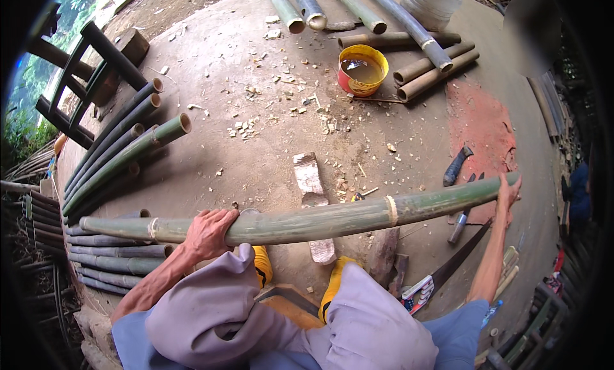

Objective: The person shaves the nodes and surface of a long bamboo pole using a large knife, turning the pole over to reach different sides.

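Note:
A long green bamboo pole (332, 220) lies crosswise in front of me, above my knees. My left hand (210, 230) wraps over it left of the middle, near a pale node. At its far right end my right hand (508, 194) grips the pole, the fingers partly hidden behind it. Beneath the pole a notched wooden block (308, 175) rests on the ground between my feet. By my right forearm lie a handsaw (457, 267) with a red and white handle, a tool with a metal-capped handle (458, 228) and a dark-handled tool (455, 166).
Cut bamboo poles (128, 149) are stacked on the left, beside a dark bamboo frame (115, 56). More poles (345, 5) lie at the far side, near a red and yellow bucket (359, 87) of murky liquid. Wood chips (246, 128) litter the ground.

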`<state>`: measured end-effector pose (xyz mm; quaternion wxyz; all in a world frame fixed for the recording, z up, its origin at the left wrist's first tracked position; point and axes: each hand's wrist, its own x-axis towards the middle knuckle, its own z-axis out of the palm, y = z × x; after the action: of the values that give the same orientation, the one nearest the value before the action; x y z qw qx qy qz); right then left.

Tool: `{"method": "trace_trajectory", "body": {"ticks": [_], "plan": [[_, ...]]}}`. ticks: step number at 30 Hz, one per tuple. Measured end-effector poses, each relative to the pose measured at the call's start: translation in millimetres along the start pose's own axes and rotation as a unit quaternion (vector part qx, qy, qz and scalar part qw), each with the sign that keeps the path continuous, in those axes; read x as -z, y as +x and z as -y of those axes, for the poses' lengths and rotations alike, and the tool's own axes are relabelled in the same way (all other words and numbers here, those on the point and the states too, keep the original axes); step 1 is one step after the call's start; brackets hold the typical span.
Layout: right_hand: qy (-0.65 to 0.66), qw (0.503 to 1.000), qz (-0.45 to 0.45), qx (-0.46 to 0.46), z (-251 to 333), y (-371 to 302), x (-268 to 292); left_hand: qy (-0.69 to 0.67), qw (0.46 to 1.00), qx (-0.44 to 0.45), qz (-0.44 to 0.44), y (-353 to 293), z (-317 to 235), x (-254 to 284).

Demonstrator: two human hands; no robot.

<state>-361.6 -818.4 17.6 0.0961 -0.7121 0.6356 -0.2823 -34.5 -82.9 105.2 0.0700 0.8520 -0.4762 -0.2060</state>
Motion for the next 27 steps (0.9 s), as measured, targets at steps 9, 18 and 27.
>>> {"method": "trace_trajectory", "body": {"ticks": [9,18,27], "plan": [[0.162,0.959,-0.003,-0.232,-145,12,180,0.074,0.987,-0.132,-0.05,26,-20,71],[0.012,0.976,0.005,-0.216,-207,-86,280,0.076,0.951,-0.293,-0.067,83,-74,69],[0.09,0.986,0.112,-0.087,-72,-171,171,0.12,0.926,-0.359,0.011,173,-81,18]]}}
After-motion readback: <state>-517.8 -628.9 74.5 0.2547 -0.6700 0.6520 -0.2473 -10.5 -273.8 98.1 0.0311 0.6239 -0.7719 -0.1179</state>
